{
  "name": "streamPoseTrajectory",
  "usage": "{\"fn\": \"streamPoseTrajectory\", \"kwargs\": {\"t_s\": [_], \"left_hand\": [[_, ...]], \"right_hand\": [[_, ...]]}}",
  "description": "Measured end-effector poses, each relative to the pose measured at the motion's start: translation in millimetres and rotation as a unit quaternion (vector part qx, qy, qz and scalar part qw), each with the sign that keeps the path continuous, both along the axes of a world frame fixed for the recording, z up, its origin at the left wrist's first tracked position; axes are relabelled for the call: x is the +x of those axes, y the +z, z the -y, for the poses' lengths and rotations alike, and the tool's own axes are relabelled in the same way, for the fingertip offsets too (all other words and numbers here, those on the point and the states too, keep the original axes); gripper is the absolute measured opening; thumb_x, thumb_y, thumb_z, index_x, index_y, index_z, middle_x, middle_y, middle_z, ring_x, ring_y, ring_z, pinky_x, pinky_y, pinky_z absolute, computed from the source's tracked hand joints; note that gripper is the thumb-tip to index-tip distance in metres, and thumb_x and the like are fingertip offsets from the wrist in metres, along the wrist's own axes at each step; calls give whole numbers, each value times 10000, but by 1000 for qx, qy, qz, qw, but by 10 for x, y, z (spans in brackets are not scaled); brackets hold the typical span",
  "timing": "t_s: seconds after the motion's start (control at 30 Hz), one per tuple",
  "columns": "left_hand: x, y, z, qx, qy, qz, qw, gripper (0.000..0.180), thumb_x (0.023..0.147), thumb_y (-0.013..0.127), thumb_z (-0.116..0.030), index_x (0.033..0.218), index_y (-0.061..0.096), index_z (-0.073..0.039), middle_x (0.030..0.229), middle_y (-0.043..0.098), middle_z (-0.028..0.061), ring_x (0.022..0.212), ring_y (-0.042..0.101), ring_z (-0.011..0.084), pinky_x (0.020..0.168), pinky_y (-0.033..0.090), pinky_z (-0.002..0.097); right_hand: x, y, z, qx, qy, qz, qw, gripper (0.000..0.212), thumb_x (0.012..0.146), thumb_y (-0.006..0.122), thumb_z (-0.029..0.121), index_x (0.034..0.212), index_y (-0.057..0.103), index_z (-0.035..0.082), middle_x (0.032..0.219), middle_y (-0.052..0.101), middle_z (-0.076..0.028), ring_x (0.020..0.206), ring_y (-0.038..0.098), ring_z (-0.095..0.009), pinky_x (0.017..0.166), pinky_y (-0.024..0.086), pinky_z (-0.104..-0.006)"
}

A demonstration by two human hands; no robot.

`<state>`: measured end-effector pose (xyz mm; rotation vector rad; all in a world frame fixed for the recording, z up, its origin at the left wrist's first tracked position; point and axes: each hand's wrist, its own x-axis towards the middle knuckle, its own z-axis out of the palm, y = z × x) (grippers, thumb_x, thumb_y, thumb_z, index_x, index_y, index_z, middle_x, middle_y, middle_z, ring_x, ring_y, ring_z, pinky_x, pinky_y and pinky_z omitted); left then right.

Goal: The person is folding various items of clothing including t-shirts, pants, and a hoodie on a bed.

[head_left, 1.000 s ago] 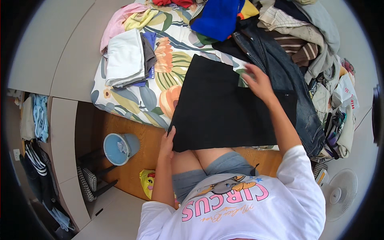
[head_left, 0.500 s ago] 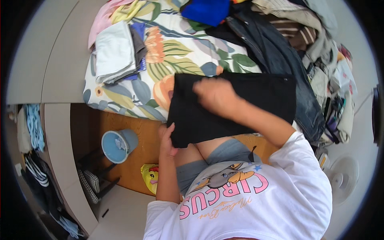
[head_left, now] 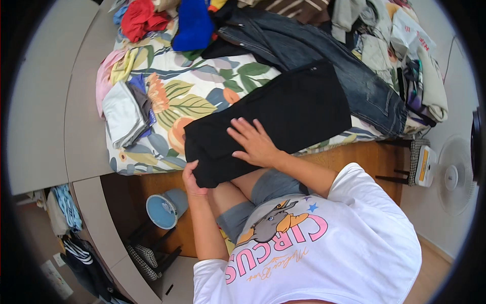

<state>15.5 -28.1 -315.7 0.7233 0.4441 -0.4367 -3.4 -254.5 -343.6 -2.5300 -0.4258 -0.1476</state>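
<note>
A black garment (head_left: 298,101), folded into a long strip, lies slantwise over the bed's near edge and my lap. I cannot tell what kind of garment it is. At its near left corner my left hand (head_left: 195,178) pinches the cloth, thumb on top and fingers partly hidden. My right hand (head_left: 257,146) rests flat on the upper face of the cloth, fingers spread. Dark denim jeans (head_left: 324,50) stretch out just beyond the black garment. To its left sits a stack of folded clothes (head_left: 121,114), white and grey on top.
Heaped clothes (head_left: 374,50) cover the far right of the flowered bed (head_left: 177,96); red (head_left: 144,20) and blue (head_left: 193,25) cloth lie at the back. A blue bin (head_left: 167,209) stands on the floor at left, beside an open wardrobe (head_left: 96,213). A white fan (head_left: 450,177) is at right.
My right hand has moved from a blurred sweep to lying flat on the cloth. The black garment now slants up to the right. The whole view has shifted.
</note>
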Motion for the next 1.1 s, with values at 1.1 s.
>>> {"fn": "streamPoseTrajectory", "kwargs": {"t_s": [1.1], "left_hand": [[83,-649,1605,375,-140,140,906,354,792,654,-65,1070,455,28,982,576,117,805,576,129,693,486,227]], "right_hand": [[132,-508,859,-30,-173,35,984,495,860,528,298,1313,421,129,1419,303,-101,1322,259,-257,1061,182,-499]]}}
